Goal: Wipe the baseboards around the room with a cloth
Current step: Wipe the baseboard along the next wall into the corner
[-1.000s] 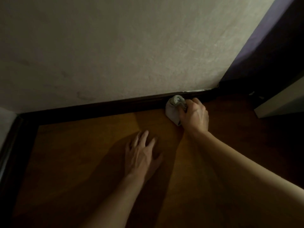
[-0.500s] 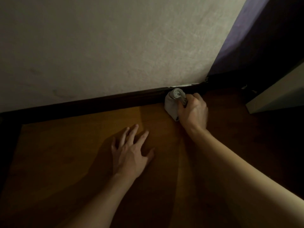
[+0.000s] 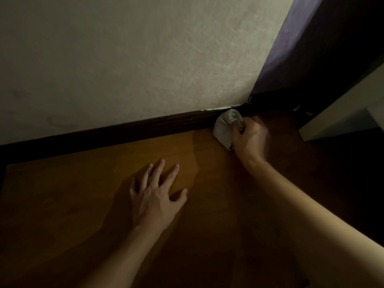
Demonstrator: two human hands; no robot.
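Currently, right hand (image 3: pixel 250 140) grips bunched grey cloth (image 3: pixel 226 127) against dark baseboard (image 3: pixel 145 129), running lower-left to right-centre; left hand (image 3: pixel 154 194) splayed flat on wooden floor (image 3: pixel 83 194).

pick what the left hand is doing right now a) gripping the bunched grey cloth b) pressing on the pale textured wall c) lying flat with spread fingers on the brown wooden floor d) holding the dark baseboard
c: the left hand lies palm down with fingers spread on the brown wooden floor, while the right hand grips the bunched grey cloth against the dark baseboard.
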